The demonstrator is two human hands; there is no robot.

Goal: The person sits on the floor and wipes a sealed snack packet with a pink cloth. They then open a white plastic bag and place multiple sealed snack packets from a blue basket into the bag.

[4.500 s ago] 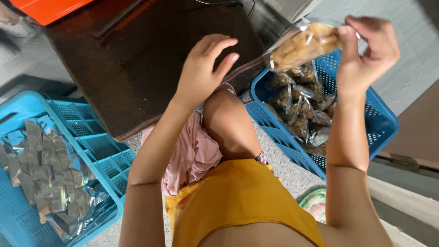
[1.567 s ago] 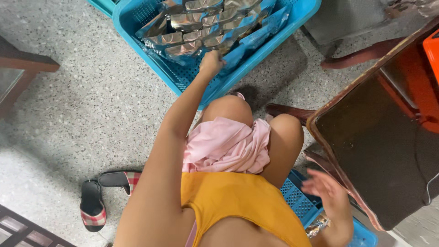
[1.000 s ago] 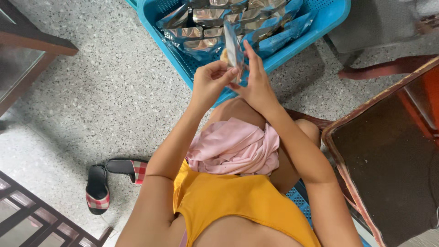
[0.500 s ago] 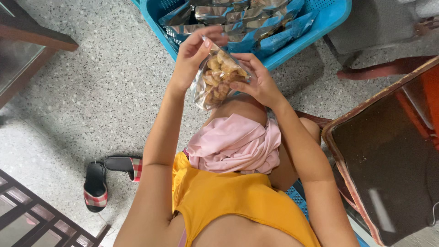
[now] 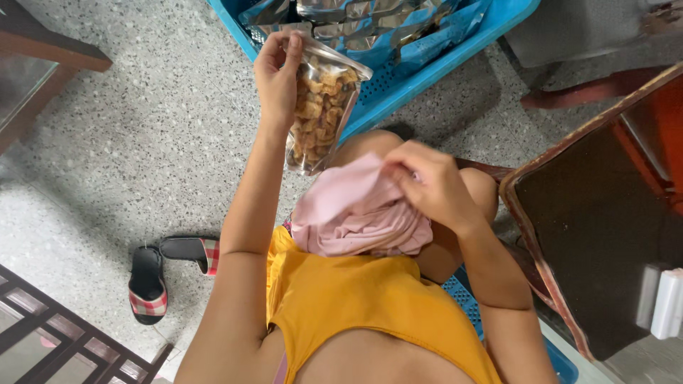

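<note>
A clear plastic pouch point(image 5: 321, 107) packed with golden-brown fried snack pieces hangs upright, tilted slightly with its bottom toward 7 o'clock. Its sealed top edge sits at 12 o'clock, pinched along the left side by the left hand point(image 5: 277, 75). Its lower end touches the pink cloth point(image 5: 356, 213), which lies bunched at 5 o'clock from the pouch, gripped by the right hand point(image 5: 430, 181).

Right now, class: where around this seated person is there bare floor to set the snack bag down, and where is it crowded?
Free: speckled floor between the blue basket, the sandals and the left arm. Crowded: the basket is full of foil packets, and the lap holds pink cloth. The left hand holds the snack bag.
</note>
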